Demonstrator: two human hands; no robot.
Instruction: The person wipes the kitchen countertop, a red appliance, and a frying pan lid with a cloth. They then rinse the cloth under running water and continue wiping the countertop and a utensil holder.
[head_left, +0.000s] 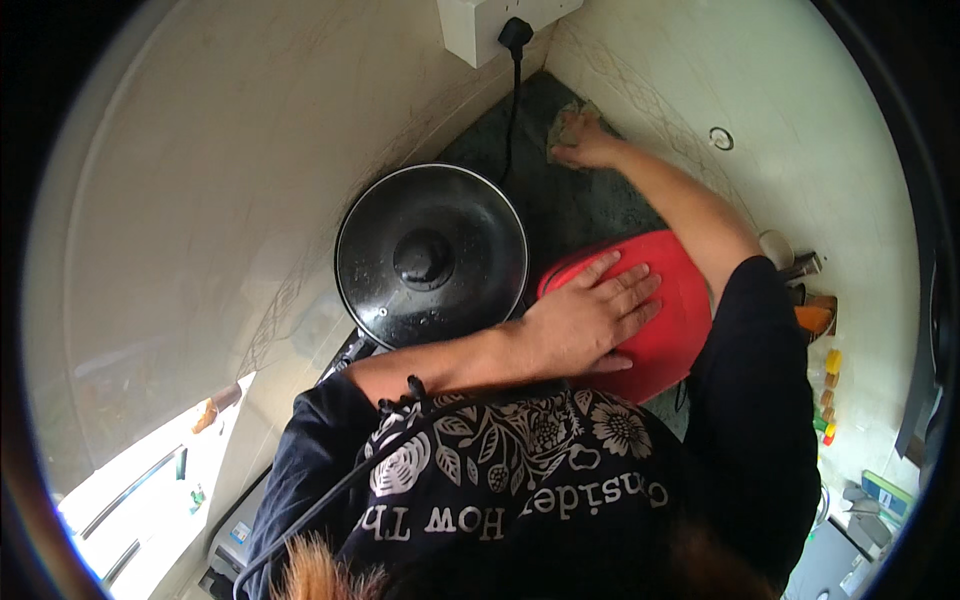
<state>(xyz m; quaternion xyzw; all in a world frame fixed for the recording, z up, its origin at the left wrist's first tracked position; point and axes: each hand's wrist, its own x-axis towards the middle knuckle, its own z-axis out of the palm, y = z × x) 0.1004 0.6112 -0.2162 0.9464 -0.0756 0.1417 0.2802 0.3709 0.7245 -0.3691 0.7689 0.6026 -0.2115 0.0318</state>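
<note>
My right hand (585, 141) is at the far corner of the dark countertop (551, 195), gripping a pale, crumpled cloth (560, 124) against the surface. Across a red, round-edged panel (667, 300), perhaps a board or lid, my left hand (592, 319) lies flat with its fingers spread. The panel leans close to my chest, and its lower edge is partly hidden. Left of it sits a pan with a glass lid (480, 247) and a black knob (424, 259). My left forearm passes over the lid's near rim.
A black power cord (516, 112) drops from a white socket box (480, 30) on the wall and runs behind the pan. Tiled walls meet at the corner. Utensils in a wall holder (814, 319) and several small bottles (831, 375) are beyond my right arm.
</note>
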